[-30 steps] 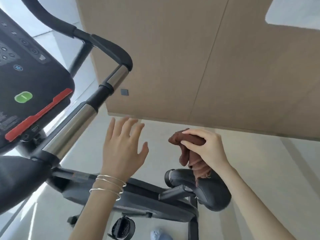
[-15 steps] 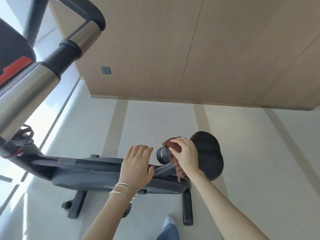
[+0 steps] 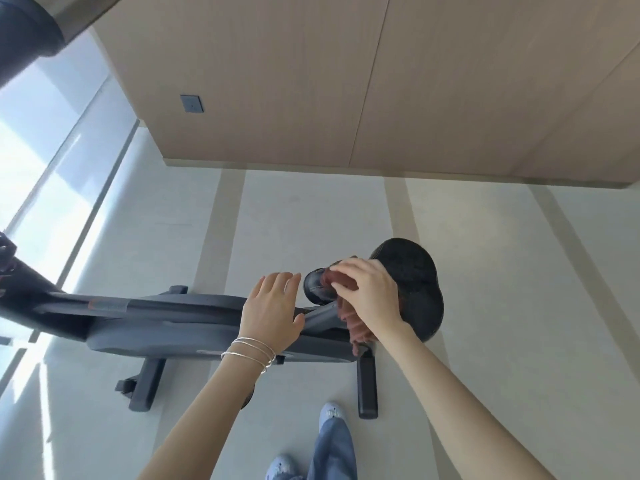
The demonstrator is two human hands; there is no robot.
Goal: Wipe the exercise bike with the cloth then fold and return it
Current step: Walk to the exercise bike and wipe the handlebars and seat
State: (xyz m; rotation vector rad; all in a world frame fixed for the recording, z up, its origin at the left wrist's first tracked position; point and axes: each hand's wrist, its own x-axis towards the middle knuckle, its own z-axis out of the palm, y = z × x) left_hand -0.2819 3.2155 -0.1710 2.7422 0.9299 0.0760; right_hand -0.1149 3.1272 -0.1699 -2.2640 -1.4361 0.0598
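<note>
Cloth | right hand grip curled round it | left hand fingers straight

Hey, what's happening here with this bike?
A person is wiping the exercise bike. Their right hand holds a reddish-brown cloth against the nose of the black saddle, with the cloth's end hanging down. The left hand hovers open beside it, holding nothing.

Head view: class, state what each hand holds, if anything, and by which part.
The right hand grips the reddish-brown cloth by its bunched top, at the black saddle; the rest hangs loose. The left hand holds nothing.
</note>
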